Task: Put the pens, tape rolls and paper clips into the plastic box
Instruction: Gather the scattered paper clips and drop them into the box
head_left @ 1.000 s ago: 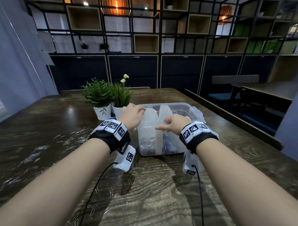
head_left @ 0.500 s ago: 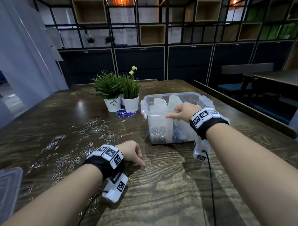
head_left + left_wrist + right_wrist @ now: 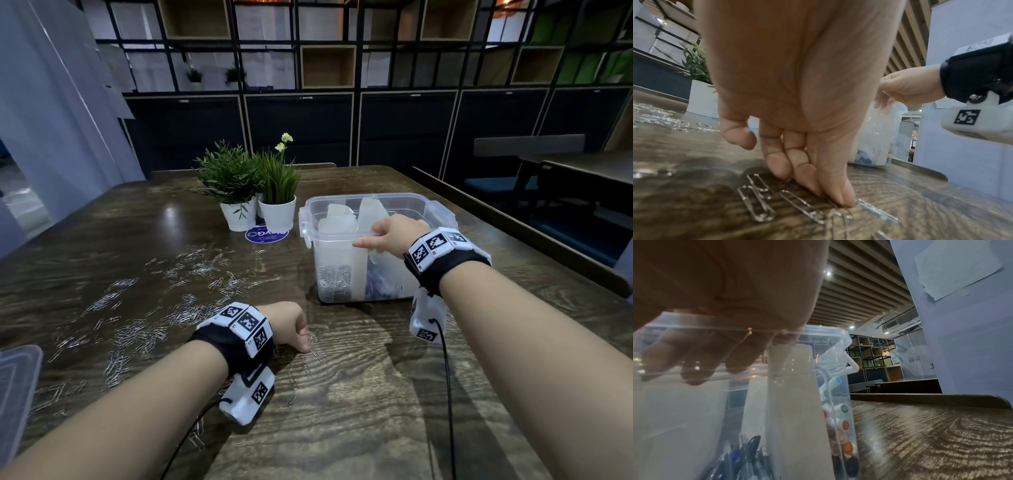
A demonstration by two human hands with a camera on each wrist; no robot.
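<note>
Your left hand (image 3: pixel 289 325) pinching paper clips (image 3: pixel 797 203) on the wooden table (image 3: pixel 376 394), right hand (image 3: pixel 394 234) gripping the plastic box (image 3: pixel 342 274) rim, two potted plants (image 3: pixel 253 192) behind, dark shelving (image 3: pixel 308 68) beyond.

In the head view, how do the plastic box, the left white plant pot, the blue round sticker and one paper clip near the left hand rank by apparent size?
1. plastic box
2. left white plant pot
3. blue round sticker, partly hidden by the pots, so its place is unsure
4. paper clip
</note>
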